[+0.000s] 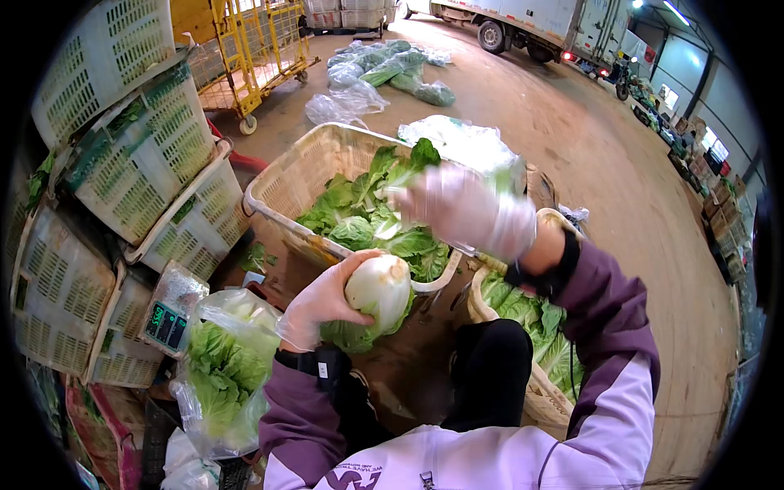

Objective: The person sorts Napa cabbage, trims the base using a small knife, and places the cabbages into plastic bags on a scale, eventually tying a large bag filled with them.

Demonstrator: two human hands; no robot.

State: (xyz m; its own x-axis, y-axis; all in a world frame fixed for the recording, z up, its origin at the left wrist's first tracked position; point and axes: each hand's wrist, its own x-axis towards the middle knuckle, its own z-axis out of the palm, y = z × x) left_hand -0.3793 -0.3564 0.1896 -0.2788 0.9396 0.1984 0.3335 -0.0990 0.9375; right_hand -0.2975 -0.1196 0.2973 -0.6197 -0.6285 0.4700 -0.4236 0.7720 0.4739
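My left hand (pixel 318 294), in a thin clear glove, grips a napa cabbage (pixel 383 291) with its pale cut base facing up. My gloved right hand (pixel 456 205) is blurred above a plastic crate (pixel 288 177) of loose cabbage leaves (pixel 355 233). Pale and green leaf pieces show by its fingers, but whether it holds any of them I cannot tell. To the right of my knee is a basket (pixel 545 383) of cabbages (pixel 539 318), partly hidden by my right arm. On the left, a clear plastic bag (pixel 236 367) holds more leafy cabbage.
Stacked slatted crates (pixel 141 159) rise on the left, with a digital scale (pixel 168 321) in front. A yellow wheeled cage cart (pixel 245 67) stands behind them. Bagged green vegetables (pixel 392 67) lie on the floor ahead. White plastic sheeting (pixel 459 138) touches the crate's far side. A truck (pixel 520 27) is farther back.
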